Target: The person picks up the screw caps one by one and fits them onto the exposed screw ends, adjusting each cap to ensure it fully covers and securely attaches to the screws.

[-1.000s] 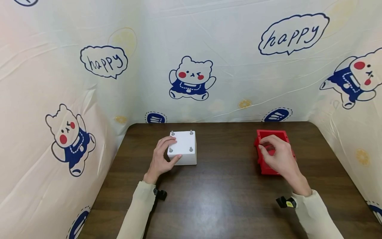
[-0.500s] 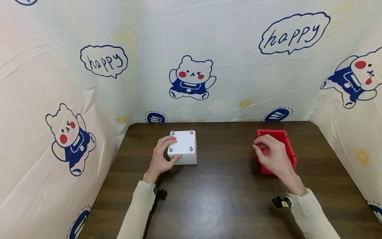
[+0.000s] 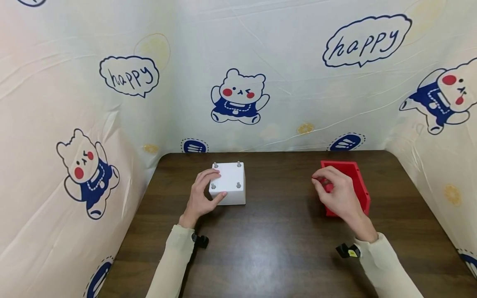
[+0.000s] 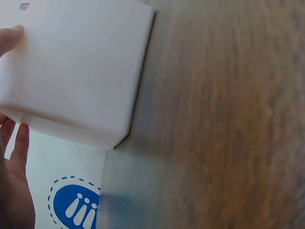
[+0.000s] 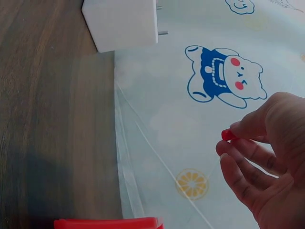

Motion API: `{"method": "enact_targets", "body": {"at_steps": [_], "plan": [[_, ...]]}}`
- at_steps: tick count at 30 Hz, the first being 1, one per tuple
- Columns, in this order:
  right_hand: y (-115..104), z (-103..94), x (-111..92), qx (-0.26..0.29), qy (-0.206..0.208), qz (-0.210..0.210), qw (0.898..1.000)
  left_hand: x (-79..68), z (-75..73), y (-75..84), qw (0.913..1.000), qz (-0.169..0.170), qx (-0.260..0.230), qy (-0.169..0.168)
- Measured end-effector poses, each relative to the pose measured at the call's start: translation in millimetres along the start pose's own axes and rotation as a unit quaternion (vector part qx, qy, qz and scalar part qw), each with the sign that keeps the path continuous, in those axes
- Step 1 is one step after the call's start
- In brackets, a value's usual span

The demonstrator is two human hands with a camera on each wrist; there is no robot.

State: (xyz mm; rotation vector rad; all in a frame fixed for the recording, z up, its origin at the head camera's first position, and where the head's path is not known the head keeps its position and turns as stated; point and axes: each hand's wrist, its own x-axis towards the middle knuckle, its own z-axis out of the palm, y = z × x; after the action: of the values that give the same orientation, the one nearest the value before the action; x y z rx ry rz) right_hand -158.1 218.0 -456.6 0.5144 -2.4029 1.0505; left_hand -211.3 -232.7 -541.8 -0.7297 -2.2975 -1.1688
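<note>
I judge the work to be at an early point: the four metal posts (image 3: 238,185) standing upright on top of the white box (image 3: 230,176) are all bare, with no red part seated on any of them. One small red piece (image 5: 228,135) is picked up and held in the air, so getting hold of it looks done; anything to do with the posts appears left. I can't tell how many pieces lie inside the red bin (image 3: 361,188), since the right hand (image 3: 339,192) covers much of it.

In the right wrist view I see the piece pinched right at the tips, thumb against index, while the other fingers (image 5: 255,157) curve loosely below and carry nothing. Only one end of it shows to me. From the head view, those tips sit just beyond the bin's left edge, above the surface (image 3: 275,231), and well apart from the white box.

On the other side I have the left hand (image 3: 201,200) spread moderately wide around the box's left side, thumb towards the near edge and fingertips towards the far part, gripping it where it sits on the surface
</note>
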Motion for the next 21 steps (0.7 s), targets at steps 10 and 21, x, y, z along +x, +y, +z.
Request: {"method": "enact_targets", "body": {"at_steps": [10, 21], "plan": [[-3.6, 2.1, 2.0, 0.006, 0.007, -0.006, 1.000, -1.3, 0.3, -1.8, 1.0000, -0.005, -0.003, -0.003], [-6.2, 7.1, 7.2, 0.017, 0.013, -0.017, 1.000, 0.0, 0.0, 1.2, 0.9999, -0.008, -0.008, 0.004]]}}
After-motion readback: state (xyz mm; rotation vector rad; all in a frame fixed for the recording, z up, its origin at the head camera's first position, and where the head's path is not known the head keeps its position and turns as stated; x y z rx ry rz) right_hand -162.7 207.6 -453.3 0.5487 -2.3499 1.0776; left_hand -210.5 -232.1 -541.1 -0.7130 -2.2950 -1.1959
